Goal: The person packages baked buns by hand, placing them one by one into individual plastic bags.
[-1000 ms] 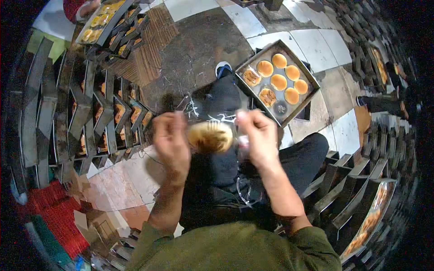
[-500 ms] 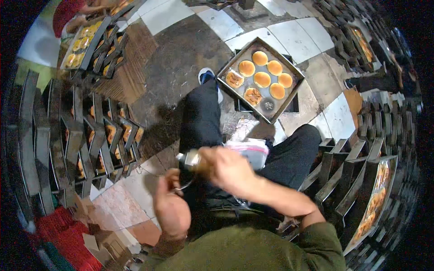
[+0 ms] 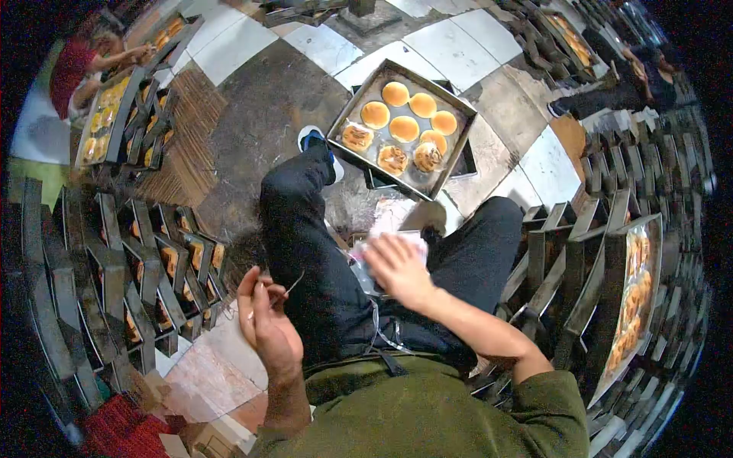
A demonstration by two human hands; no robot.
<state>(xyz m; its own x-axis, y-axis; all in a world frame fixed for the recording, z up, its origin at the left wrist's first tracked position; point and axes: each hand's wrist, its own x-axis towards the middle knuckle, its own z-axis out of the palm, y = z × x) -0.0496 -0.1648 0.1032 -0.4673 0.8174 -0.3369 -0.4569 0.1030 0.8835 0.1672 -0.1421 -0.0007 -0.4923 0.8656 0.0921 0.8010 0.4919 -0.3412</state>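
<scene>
My left hand [image 3: 271, 320] is raised beside my left thigh, its fingers pinched on a thin metal tool [image 3: 295, 284] whose full shape I cannot make out. My right hand [image 3: 397, 267] lies with fingers stretched out over a stack of clear plastic bags [image 3: 368, 284] between my thighs. Beyond my knees, a square metal tray [image 3: 457, 157] holds several plain golden buns [image 3: 404, 129]. Along its near side sit three buns in printed clear wrapping, one of them the rightmost wrapped bun [image 3: 427, 156].
Racks of stacked metal trays [image 3: 114, 259] stand on my left, and more stacked trays [image 3: 588, 282] rise on my right. At upper left a person in a red top [image 3: 72, 72] works over trays; another person [image 3: 649, 80] sits at upper right. A red cloth-like heap [image 3: 126, 427] lies lower left.
A wrapped bun now fills the tray's formerly bare near corner. My right hand has moved from beside my left hand onto the bags, without the blurred object it held. The view has shifted.
</scene>
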